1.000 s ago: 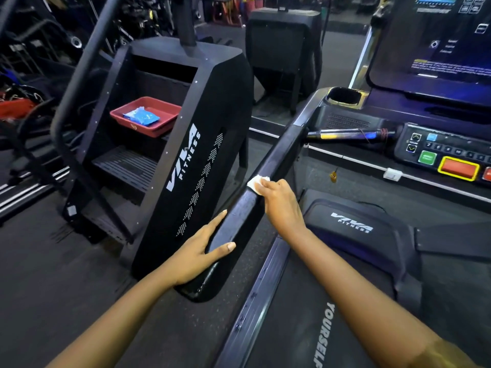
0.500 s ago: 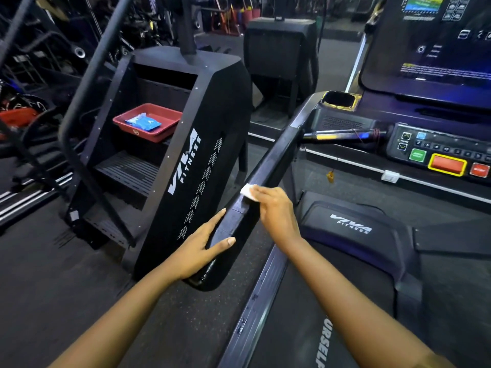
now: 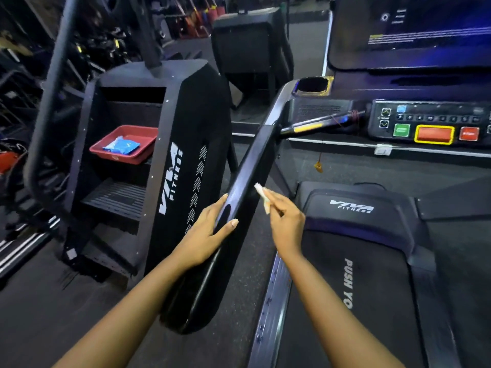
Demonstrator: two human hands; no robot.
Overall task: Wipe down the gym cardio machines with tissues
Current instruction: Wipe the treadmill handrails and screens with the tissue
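A black treadmill handrail (image 3: pixel 249 166) slopes from the console down toward me. My left hand (image 3: pixel 210 232) rests on its lower part, fingers straight along the outer side and thumb across the top. My right hand (image 3: pixel 285 221) pinches a small folded white tissue (image 3: pixel 261 195) and holds it against the rail's inner edge, just above my left hand. The treadmill's belt cover (image 3: pixel 353 208) with its white logo lies to the right of the rail.
A black stair-climber machine (image 3: pixel 186 144) stands left of the rail, with a red tray (image 3: pixel 125 150) holding a blue packet (image 3: pixel 121 146) on a step. The treadmill console (image 3: pixel 430 126) with coloured buttons and a screen is at the upper right. More gym gear crowds the far left.
My right hand with the tissue has come off the top of the rail to its inner right edge. My left hand keeps its place on the lower rail. The view has shifted closer.
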